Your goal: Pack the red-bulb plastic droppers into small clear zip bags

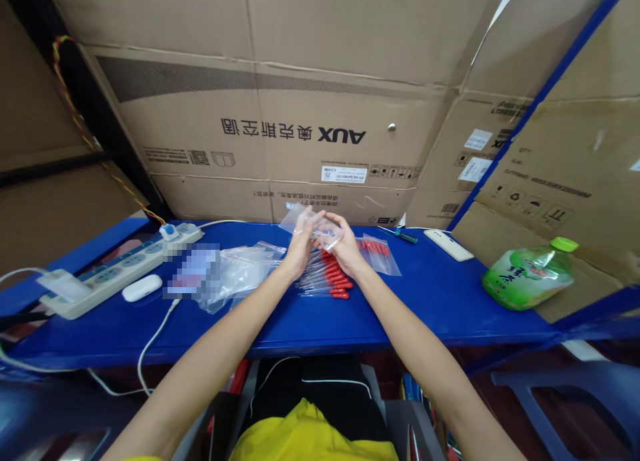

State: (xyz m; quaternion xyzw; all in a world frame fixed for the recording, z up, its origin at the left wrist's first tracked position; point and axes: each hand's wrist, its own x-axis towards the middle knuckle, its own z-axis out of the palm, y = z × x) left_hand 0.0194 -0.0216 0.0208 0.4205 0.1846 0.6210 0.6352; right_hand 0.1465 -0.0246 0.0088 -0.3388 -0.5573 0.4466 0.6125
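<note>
- At the bottom centre of the frame lies my yellow shirt (315, 434), with my forearms reaching up over the blue desk (425, 294).
- At the centre, under my hands, a pile of slim red-ended pieces (336, 274) lies on the desk.
- Left of that pile, loose clear bags (245, 271) overlap; right of it, a flat filled bag (379, 251) shows red ends inside.
- My left grip (299, 248) is closed, thumb and fingers on a clear bag (326, 232) held above the pile, at the centre of the frame.
- My right grip (346, 248) is half-curled, the same bag across its fingers; I cannot tell how firmly it closes.
- At the left sit a white case (142, 288) and a power strip (125, 268); at the right, a green bottle (527, 276).
- Farther back, right of centre, lies a screwdriver (403, 236) near a white slab (449, 244).
- Behind everything stands printed cardboard (300, 101).
</note>
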